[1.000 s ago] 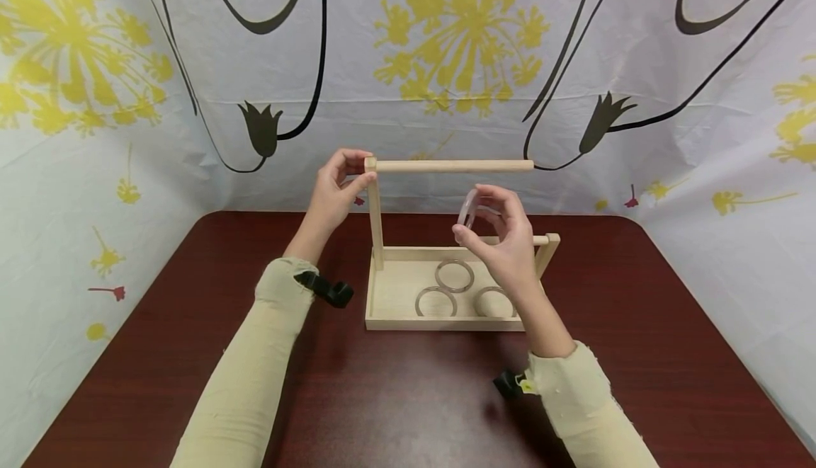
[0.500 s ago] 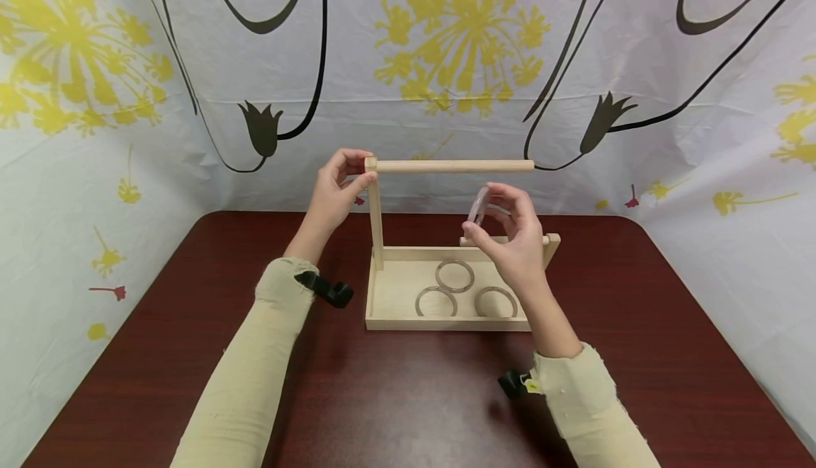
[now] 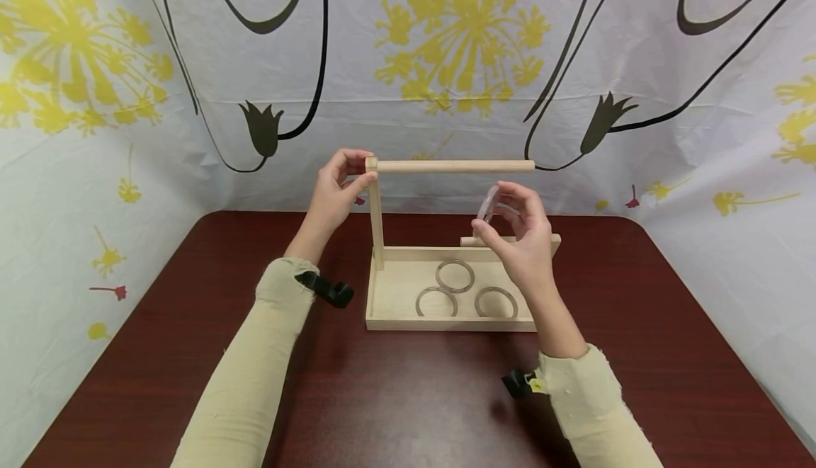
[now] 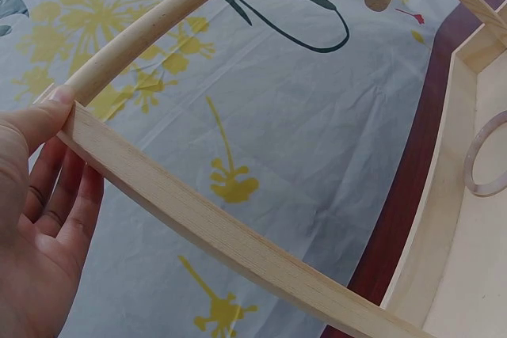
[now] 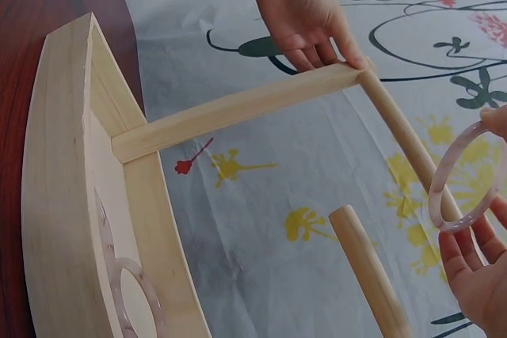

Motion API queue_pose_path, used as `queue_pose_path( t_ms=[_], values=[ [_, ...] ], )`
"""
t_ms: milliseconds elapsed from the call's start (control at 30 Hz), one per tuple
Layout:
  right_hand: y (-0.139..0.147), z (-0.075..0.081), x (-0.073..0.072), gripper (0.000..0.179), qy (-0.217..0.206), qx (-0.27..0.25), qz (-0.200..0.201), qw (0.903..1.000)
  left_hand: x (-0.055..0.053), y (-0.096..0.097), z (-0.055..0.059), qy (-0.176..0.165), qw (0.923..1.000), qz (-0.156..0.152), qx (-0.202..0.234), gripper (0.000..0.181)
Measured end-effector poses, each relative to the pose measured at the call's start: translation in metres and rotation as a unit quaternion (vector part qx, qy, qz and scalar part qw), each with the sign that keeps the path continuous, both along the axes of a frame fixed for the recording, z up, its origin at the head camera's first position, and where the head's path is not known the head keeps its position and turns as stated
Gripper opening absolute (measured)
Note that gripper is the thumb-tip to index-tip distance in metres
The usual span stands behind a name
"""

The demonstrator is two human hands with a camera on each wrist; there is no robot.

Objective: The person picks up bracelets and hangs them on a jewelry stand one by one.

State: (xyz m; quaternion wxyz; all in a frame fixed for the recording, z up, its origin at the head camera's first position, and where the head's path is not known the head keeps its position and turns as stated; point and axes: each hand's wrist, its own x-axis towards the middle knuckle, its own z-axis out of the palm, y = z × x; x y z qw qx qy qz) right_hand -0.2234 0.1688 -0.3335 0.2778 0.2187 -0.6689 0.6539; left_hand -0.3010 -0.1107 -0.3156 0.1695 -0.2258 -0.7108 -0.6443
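Observation:
My left hand (image 3: 336,188) pinches the upper corner of a wooden stand (image 3: 376,220), where its tall post meets the upper rod (image 3: 452,166). In the left wrist view, thumb and fingers lie on either side of that corner. My right hand (image 3: 524,241) holds a translucent pale bangle (image 3: 487,204) between thumb and fingertips. The bangle is tilted, below the upper rod in the head view and near the lower rod (image 3: 470,242). In the right wrist view, the bangle (image 5: 436,187) overlaps the upper rod's far part. Several bangles lie in the stand's tray, among them one bangle (image 3: 472,277).
The upper rod's right end is free. A shorter post (image 3: 557,240) at the right carries the lower rod, partly hidden by my right hand. The tray (image 3: 446,325) has a low rim and sits on a dark red table (image 3: 408,397). A patterned cloth (image 3: 408,121) hangs behind.
My right hand has moved a little to the right with the bangle, and the lower rod's left end now shows. The left hand stays on the corner.

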Motion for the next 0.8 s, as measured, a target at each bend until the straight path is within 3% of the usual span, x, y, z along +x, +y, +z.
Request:
queue_pose_path(
  t_ms=[800],
  values=[
    [0.013, 0.003, -0.002, 0.056, 0.03, -0.051, -0.035, 0.9976, 0.0, 0.0, -0.001, 0.001, 1.0, 0.005, -0.007, 0.032]
  ],
)
